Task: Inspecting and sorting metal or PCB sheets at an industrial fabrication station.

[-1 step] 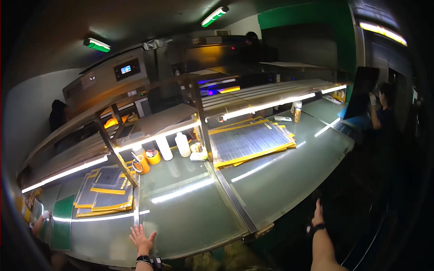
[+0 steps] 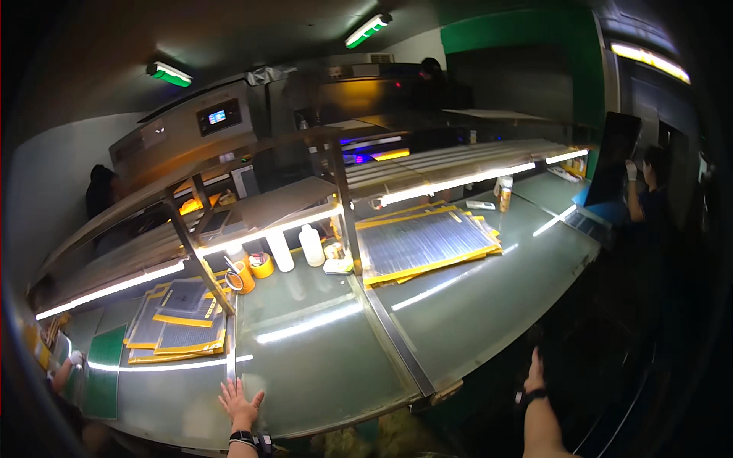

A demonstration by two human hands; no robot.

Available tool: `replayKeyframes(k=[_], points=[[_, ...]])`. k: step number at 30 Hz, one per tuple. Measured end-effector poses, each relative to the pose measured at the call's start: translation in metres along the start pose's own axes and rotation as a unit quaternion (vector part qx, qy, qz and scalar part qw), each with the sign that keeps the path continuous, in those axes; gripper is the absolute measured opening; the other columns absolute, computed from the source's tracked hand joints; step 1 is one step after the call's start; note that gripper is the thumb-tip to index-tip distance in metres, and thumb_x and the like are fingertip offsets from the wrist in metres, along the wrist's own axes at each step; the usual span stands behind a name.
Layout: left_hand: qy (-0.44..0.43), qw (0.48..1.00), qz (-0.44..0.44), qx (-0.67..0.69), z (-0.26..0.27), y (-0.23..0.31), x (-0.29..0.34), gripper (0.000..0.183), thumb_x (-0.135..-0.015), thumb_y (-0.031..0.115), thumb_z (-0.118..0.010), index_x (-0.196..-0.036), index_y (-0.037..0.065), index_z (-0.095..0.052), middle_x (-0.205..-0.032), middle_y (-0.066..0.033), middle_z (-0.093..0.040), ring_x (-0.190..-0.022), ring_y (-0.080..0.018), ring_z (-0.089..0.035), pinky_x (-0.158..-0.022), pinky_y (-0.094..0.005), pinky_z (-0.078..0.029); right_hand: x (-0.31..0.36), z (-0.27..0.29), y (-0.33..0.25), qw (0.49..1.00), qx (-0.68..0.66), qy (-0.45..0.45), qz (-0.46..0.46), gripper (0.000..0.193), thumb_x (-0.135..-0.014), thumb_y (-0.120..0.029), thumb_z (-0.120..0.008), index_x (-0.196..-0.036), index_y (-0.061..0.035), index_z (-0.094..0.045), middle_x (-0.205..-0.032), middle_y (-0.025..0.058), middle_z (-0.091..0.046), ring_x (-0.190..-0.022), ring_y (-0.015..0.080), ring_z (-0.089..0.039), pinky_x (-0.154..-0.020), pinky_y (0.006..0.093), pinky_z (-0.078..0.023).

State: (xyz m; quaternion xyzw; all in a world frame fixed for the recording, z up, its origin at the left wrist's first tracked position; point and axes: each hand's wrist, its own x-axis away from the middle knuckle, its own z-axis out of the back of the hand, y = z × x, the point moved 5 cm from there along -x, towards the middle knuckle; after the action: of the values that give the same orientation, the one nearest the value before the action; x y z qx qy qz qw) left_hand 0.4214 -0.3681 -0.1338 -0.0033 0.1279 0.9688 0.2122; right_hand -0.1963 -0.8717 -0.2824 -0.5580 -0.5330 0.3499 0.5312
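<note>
My left hand (image 2: 242, 403) is spread wide over the near edge of the glass-topped table (image 2: 313, 359), palm down, and holds nothing. Whether it rests on the surface or hovers I cannot tell. To the right, past the table's front edge, my right hand (image 2: 535, 374) is held up edge-on over the dark floor, fingers stretched out and nothing in them. A stack of yellow-edged dark sheets (image 2: 187, 340) lies beyond my left hand. Larger yellow-bordered striped sheets (image 2: 427, 244) lie further back, right of the middle post.
White bottles (image 2: 311, 246) and orange tape rolls (image 2: 260, 266) stand beneath the lit shelf (image 2: 458, 183). A green mat (image 2: 105, 374) lies at the left, near another person's gloved hand (image 2: 75, 358). At the far right, a person (image 2: 649, 183) holds a dark panel (image 2: 613, 160).
My right hand appears slightly lower. The background has shifted a little in the picture; my left hand stays spread in the same place.
</note>
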Motion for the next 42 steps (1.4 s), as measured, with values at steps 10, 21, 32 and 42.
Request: replayKeyframes(k=[10, 21, 32, 42], points=[[0.025, 0.999, 0.024, 0.027, 0.004, -0.026, 0.013, 0.091, -0.07, 0.072, -0.044, -0.137, 0.011, -0.03, -0.146, -0.0115, -0.015, -0.135, -0.0309, -0.006, -0.107, -0.0498, -0.004, 0.238, -0.024, 0.094, 0.802, 0.165, -0.406, -0.407, 0.015, -0.086, -0.024, -0.055, -0.078, -0.0123, -0.059, -0.066, 0.0023, -0.057, -0.057, 0.0119, -0.052, -0.053, 0.0277, -0.044], [0.032, 0.999, 0.009, 0.013, -0.001, -0.01, 0.005, 0.091, -0.071, 0.074, -0.04, -0.137, 0.012, -0.03, -0.146, -0.0105, -0.016, -0.135, -0.0289, -0.006, -0.108, -0.0477, -0.002, 0.316, -0.112, 0.088, 0.584, 0.279, -0.579, -0.495, 0.036, -0.092, -0.033, -0.044, -0.078, -0.0042, -0.06, -0.058, 0.0036, -0.057, -0.045, 0.0122, -0.05, -0.041, 0.0252, -0.039], [0.053, 0.999, 0.002, 0.009, -0.003, -0.017, 0.007, 0.087, -0.073, 0.07, -0.043, -0.135, 0.01, -0.033, -0.145, -0.0115, -0.017, -0.135, -0.0304, -0.008, -0.108, -0.0478, -0.003, 0.319, -0.102, 0.096, 0.627, 0.229, -0.55, -0.501, 0.033, -0.092, -0.033, -0.044, -0.084, -0.0036, -0.058, -0.058, 0.0025, -0.056, -0.046, 0.0109, -0.049, -0.042, 0.0227, -0.04], [0.051, 0.999, 0.004, 0.012, 0.003, -0.012, 0.009, 0.084, -0.073, 0.067, -0.047, -0.134, 0.009, -0.035, -0.144, -0.0118, -0.019, -0.134, -0.0306, -0.009, -0.108, -0.0476, -0.005, 0.313, -0.099, 0.11, 0.61, 0.172, -0.57, -0.523, 0.033, -0.094, -0.032, -0.041, -0.088, -0.0042, -0.057, -0.06, 0.0006, -0.054, -0.046, 0.0091, -0.046, -0.041, 0.0211, -0.038]])
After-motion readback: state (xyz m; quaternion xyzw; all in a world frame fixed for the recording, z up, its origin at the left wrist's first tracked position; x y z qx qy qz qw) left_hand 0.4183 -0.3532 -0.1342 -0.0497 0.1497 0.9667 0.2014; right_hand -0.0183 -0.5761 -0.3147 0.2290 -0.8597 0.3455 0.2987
